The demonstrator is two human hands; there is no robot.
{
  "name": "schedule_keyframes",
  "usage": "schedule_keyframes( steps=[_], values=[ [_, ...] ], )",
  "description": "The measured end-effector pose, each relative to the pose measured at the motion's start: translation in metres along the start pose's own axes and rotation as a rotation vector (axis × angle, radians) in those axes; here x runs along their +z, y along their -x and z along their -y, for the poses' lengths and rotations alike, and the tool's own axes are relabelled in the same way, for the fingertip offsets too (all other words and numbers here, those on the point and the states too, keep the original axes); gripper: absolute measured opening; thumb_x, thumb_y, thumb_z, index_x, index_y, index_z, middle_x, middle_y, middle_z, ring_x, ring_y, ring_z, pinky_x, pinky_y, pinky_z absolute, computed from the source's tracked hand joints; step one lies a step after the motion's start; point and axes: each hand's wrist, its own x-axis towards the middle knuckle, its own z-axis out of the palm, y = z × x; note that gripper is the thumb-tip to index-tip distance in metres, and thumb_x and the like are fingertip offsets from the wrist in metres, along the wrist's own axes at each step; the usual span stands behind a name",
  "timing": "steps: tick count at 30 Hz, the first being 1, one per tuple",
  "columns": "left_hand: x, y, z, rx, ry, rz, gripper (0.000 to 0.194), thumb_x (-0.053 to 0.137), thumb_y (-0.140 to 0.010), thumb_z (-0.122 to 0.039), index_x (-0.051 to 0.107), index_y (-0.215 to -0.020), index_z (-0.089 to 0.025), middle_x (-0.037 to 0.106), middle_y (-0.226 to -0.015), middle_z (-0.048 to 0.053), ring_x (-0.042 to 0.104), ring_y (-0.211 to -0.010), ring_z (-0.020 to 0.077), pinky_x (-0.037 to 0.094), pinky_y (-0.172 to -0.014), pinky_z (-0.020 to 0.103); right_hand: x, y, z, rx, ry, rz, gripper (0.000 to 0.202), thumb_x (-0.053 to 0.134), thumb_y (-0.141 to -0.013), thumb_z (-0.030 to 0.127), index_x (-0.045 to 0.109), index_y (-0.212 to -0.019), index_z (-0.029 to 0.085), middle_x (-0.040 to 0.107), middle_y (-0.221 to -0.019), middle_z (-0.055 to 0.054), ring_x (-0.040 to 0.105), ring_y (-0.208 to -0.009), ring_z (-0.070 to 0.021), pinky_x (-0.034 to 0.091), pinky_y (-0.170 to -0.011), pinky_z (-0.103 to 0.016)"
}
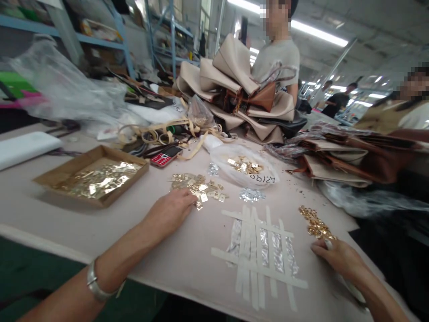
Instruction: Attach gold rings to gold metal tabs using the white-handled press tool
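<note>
My left hand (174, 206) reaches to the near edge of a pile of flat gold metal plates (209, 188). Its fingers are closed at the tips, with one small gold plate (199, 205) at them. On the right, my right hand (342, 259) is closed beside a heap of small shiny gold fittings (315, 221). A pale, curved tool handle (355, 293) shows under its palm; the tool's kind is unclear. Between the hands, crossed strips of whitish tape (250, 250) lie on the table, with shiny clear film between some of them.
A shallow cardboard box (125, 181) of gold plates stands left. Behind are a red-keyed phone (166, 156), a plastic bag (221, 154) of gold pieces and silver washers (252, 195). Beige and brown handbags (231, 67) are stacked beyond, others (338, 156) at right. A person (276, 58) stands behind.
</note>
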Motion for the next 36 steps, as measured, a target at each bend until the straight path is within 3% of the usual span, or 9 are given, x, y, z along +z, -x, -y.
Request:
schedule_keyframes(
  steps=[3,6,15,19,22,25,29,33,36],
  values=[
    [-0.003,-0.01,-0.005,0.089,0.002,0.068,0.032,0.043,-0.096,-0.012,0.071,-0.107,-0.024,0.069,-0.11,0.006,0.059,-0.108,0.0232,0.046,-0.093,0.035,-0.002,0.001,0.0,-0.002,-0.055,0.094,0.016,0.065,-0.068,0.039,0.073,-0.063,0.026,0.075,-0.069,-0.004,0.07,-0.071,-0.0262,0.048,-0.063,-0.032],
    [-0.006,-0.026,-0.004,0.131,0.015,0.131,0.029,0.047,-0.094,-0.01,0.071,-0.103,-0.023,0.071,-0.105,0.006,0.061,-0.104,0.0232,0.045,-0.089,0.033,-0.003,0.002,0.0,0.013,-0.064,0.073,0.015,0.065,-0.067,0.038,0.074,-0.065,0.025,0.076,-0.074,-0.005,0.071,-0.075,-0.0266,0.049,-0.066,-0.032],
    [-0.014,-0.061,0.014,0.131,0.117,0.302,0.022,0.065,-0.075,-0.013,0.07,-0.093,-0.025,0.073,-0.086,-0.002,0.065,-0.08,0.0175,0.041,-0.068,0.024,-0.004,0.003,0.001,-0.008,0.009,0.12,0.023,0.058,-0.073,0.04,0.075,-0.072,0.025,0.077,-0.08,-0.006,0.07,-0.081,-0.028,0.048,-0.071,-0.034],
    [-0.016,-0.057,0.014,0.103,0.176,0.276,0.016,0.062,-0.073,-0.015,0.071,-0.084,-0.023,0.071,-0.08,-0.001,0.063,-0.076,0.0179,0.042,-0.069,0.025,-0.006,0.008,0.002,-0.03,0.029,0.118,0.022,0.058,-0.075,0.04,0.072,-0.067,0.025,0.076,-0.078,-0.007,0.069,-0.079,-0.0277,0.047,-0.072,-0.035],
    [-0.015,-0.045,0.009,0.073,0.261,0.195,0.009,0.06,-0.074,-0.018,0.069,-0.073,-0.021,0.07,-0.082,0.002,0.063,-0.082,0.0196,0.044,-0.077,0.028,-0.009,0.02,0.013,-0.04,-0.098,0.056,0.02,0.06,-0.075,0.04,0.074,-0.07,0.026,0.078,-0.082,-0.006,0.07,-0.085,-0.0279,0.049,-0.076,-0.035],
    [-0.009,-0.028,-0.01,-0.01,0.417,0.103,0.014,0.058,-0.079,-0.029,0.069,-0.077,-0.021,0.07,-0.082,0.002,0.063,-0.082,0.0191,0.048,-0.078,0.029,-0.015,0.045,0.044,-0.065,-0.321,-0.003,0.023,0.066,-0.076,0.045,0.076,-0.077,0.025,0.078,-0.084,-0.006,0.069,-0.083,-0.0256,0.051,-0.076,-0.033],
    [0.009,-0.003,-0.06,-0.14,0.715,0.049,0.031,0.049,-0.088,-0.044,0.067,-0.088,-0.019,0.071,-0.078,0.002,0.068,-0.073,0.0163,0.055,-0.068,0.027,-0.023,0.09,0.11,-0.126,-0.587,0.062,0.031,0.067,-0.082,0.05,0.076,-0.085,0.02,0.066,-0.059,0.0,0.055,-0.052,-0.0154,0.043,-0.051,-0.027],
    [0.024,0.017,-0.111,-0.288,1.108,0.04,0.035,0.059,-0.082,-0.046,0.068,-0.098,-0.017,0.076,-0.085,0.005,0.073,-0.078,0.018,0.061,-0.072,0.029,-0.02,0.118,0.165,-0.281,-0.715,0.11,0.019,0.07,-0.084,0.039,0.077,-0.084,0.021,0.072,-0.068,0.001,0.059,-0.058,-0.0128,0.047,-0.057,-0.024],
    [0.029,0.026,-0.132,-0.404,1.376,0.038,0.037,0.07,-0.072,-0.043,0.072,-0.098,-0.017,0.077,-0.081,0.004,0.074,-0.076,0.0193,0.061,-0.07,0.029,-0.013,0.124,0.184,-0.401,-0.694,0.084,0.013,0.069,-0.087,0.032,0.078,-0.089,0.023,0.076,-0.076,0.001,0.066,-0.066,-0.0134,0.052,-0.068,-0.025]
  ],
)
